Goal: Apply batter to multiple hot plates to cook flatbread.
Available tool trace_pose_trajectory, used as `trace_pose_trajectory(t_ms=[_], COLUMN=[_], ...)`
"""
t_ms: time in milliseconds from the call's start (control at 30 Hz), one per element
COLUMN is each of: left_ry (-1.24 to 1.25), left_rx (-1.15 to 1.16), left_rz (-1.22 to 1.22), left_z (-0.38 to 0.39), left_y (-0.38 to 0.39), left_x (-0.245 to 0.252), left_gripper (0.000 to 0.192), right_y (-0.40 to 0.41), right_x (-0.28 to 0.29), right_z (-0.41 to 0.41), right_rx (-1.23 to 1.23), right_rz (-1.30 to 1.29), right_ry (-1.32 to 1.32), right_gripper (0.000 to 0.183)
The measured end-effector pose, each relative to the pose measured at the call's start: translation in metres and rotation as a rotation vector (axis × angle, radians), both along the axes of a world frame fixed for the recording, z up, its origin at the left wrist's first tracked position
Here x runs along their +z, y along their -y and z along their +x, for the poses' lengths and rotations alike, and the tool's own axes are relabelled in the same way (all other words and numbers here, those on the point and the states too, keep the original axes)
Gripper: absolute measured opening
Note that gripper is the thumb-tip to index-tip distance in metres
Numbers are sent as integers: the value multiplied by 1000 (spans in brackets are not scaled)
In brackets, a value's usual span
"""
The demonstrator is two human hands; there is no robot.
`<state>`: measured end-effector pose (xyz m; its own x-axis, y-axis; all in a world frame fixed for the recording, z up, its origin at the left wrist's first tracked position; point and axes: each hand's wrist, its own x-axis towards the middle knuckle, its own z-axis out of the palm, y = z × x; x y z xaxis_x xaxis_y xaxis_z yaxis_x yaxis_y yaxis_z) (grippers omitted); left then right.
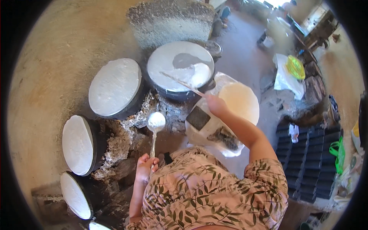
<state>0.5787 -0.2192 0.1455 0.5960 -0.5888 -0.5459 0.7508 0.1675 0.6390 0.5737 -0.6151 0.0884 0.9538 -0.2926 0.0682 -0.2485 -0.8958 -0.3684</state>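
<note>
My left hand (147, 168) is closed round the handle of a metal ladle (156, 122), whose bowl is coated white and held upright in front of the stove edge. In my right hand (216, 105) is a thin wooden stick (184, 83). Its far end lies over a white-topped round pan (166, 57), at or just above the surface; whether it touches I cannot tell. On that surface are a greyish patch and a brighter white mound. Close to my right forearm sits a round vessel of cream-coloured batter or liquid (240, 100), beside a dark square block (198, 118).
Several more white-topped dark pans (115, 86) line the rough stove at the left, along the wall. A stone-like block (172, 26) stands behind the far pan. At the right are stacked dark tiles (307, 161), a green plastic bag (339, 155) and a yellow bag (295, 67).
</note>
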Motion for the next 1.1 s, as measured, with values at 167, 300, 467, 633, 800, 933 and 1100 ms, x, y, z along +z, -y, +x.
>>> trace_pose_trajectory(t_ms=[167,300,467,633,800,933,1100], left_ry=[-13,-22,-4,-7,15,47,146], left_rx=[51,107,98,109,130,100,233], left_rz=[13,1,108,126,225,300,222], left_z=[-13,-15,-13,-8,-11,-7,13], left_y=[10,10,18,22,24,29,53], left_x=[0,9,11,20,35,32,57], left_gripper=[26,26,27,24,22,22,15], right_y=[87,60,84,120,103,160,77], right_x=[-11,18,-12,-3,1,-34,22], right_z=[-3,35,-16,16,0,0,89], right_rx=[-238,-202,-90,-142,52,-222,-315], right_rz=[-177,-71,-231,-256,-330,-174,-113], right_ry=[-131,-78,-96,-47,-192,89,-86], right_gripper=[25,25,20,18,22,21,16])
